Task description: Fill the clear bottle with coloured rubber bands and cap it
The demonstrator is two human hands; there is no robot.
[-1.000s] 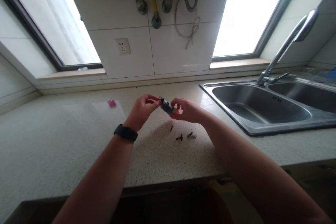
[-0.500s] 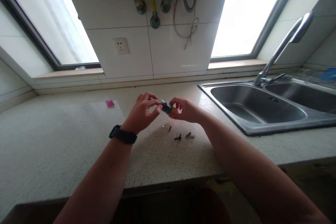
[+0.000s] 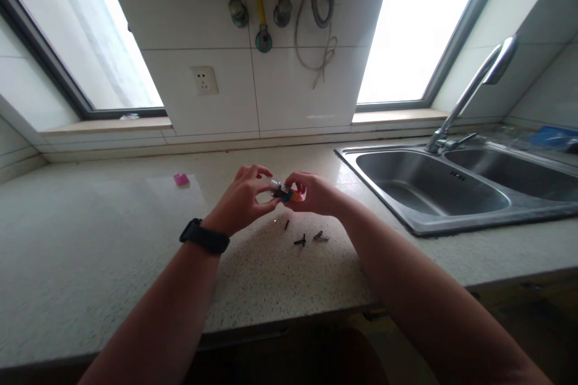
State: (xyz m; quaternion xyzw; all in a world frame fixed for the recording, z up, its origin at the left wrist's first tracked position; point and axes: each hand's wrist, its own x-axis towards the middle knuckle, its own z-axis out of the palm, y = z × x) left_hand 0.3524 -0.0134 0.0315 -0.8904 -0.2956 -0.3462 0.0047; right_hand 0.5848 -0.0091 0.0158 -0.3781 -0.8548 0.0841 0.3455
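Above the worktop, both hands meet around a small object (image 3: 283, 191) with dark blue, orange-red and clear or silvery parts; its kind I cannot make out. My left hand (image 3: 246, 195), with a black watch on its wrist, pinches the clear end between thumb and fingers. At the orange-red end, the fingers of my right hand (image 3: 313, 192) are closed, covering part of it. Just below lie a short black pin (image 3: 286, 224), crossed black pieces (image 3: 300, 241), some thin silvery metal pieces (image 3: 321, 236) and a tiny shiny speck (image 3: 275, 221).
A speckled pale worktop (image 3: 112, 240) runs along the tiled wall. On the left lies a small pink item (image 3: 181, 179). A steel double sink (image 3: 419, 231) with a tap (image 3: 469, 93) is set in at the right. Hoses and a socket (image 3: 204, 80) are on the wall.
The small object has turned a little, and the left fingers now hold more of its clear end. The whole view has shifted slightly; the loose pieces lie as before.
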